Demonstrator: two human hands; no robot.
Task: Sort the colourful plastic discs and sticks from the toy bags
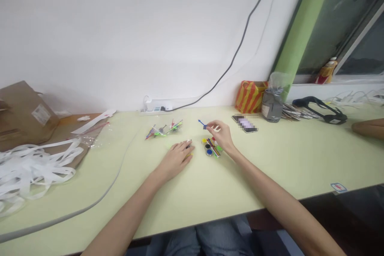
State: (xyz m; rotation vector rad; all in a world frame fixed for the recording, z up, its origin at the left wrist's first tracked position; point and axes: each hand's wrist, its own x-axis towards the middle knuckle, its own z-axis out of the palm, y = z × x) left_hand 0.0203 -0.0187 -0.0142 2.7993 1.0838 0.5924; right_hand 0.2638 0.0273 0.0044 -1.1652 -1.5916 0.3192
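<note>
My right hand (pixel 221 134) is raised a little above the table, thumb and finger pinching a blue arrow-shaped piece (pixel 202 123) that points up and left. Below it lies a cluster of small round pots, among them a blue pot (pixel 209 152), a black pot (pixel 207 146) and a yellow pot (pixel 204 141). A bundle of thin coloured sticks (pixel 214 149) lies across them. My left hand (pixel 177 157) rests flat, fingers stretched, over small items mostly hidden beneath it; dark and yellow bits show at its fingertips.
Clear bags of coloured pieces (pixel 154 132) lie behind my left hand. A phone (pixel 245 124), striped bag (pixel 249 97) and grey pouch (pixel 272 106) stand right. White strips (pixel 39 168), a cardboard box (pixel 27 112) and a grey cable (pixel 99 200) occupy the left. Another person's arm (pixel 369 128) shows far right.
</note>
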